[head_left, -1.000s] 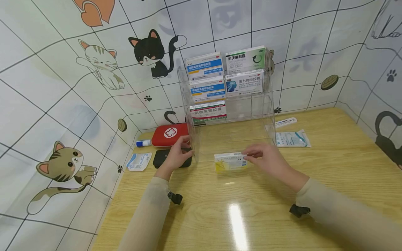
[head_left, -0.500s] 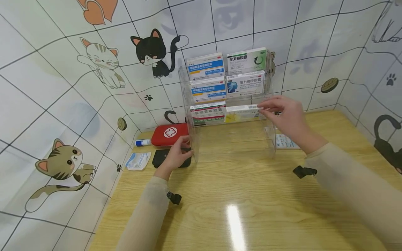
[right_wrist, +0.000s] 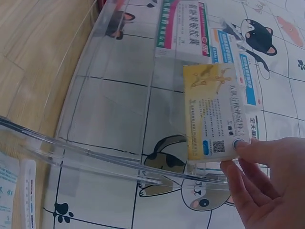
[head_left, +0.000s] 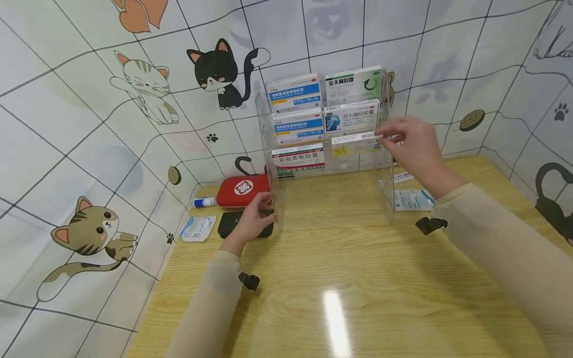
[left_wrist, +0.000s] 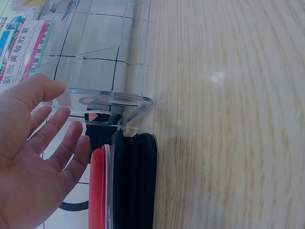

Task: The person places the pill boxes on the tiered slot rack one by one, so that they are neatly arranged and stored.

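Note:
My right hand pinches a white and yellow medicine box by its right end, between thumb and fingers. The box is held up in front of the clear acrylic rack, overlapping the lower edge of a white medicine box with a blue head picture. In the right wrist view its printed face shows a yellow strip and a square code. Beside the rack's left side panel is my left hand; the left wrist view shows its fingers loosely extended and the thumb tip right at the panel's edge.
The rack also holds two blue and white boxes, a green and white box and a red and green box. Left stand a red case, black case, small bottle and packet. Another packet lies right.
My right hand has lifted the white and yellow box from low over the table to the rack's bottom row, then slightly higher and out in front. The left hand stays beside the rack.

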Motion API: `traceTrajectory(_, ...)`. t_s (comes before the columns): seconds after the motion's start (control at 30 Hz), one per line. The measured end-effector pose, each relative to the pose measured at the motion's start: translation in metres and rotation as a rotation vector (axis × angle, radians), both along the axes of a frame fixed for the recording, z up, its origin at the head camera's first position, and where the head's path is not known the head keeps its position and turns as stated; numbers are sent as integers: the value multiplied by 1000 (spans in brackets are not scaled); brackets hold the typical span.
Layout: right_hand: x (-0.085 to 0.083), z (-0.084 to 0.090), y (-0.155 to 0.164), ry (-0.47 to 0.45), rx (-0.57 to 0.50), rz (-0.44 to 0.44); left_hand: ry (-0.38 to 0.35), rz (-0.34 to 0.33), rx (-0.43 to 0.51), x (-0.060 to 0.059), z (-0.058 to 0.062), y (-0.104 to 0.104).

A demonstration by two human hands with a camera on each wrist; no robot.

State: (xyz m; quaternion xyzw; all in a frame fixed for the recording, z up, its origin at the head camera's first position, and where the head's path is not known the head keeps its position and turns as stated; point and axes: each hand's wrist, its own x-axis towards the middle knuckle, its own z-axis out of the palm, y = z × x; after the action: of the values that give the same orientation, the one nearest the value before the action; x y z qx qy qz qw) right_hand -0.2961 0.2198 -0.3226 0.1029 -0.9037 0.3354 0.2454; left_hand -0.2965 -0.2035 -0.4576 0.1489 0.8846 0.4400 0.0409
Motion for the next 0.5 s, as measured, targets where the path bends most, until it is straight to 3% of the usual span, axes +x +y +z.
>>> traceTrajectory(0.23, -7, -6, -5, -137, 20, 20, 12, -10, 6, -1, -1, -1)
traceTrajectory(0.5, -10, -10, -14, -175, 97, 51, -14, 2, -5, -3, -3, 0)
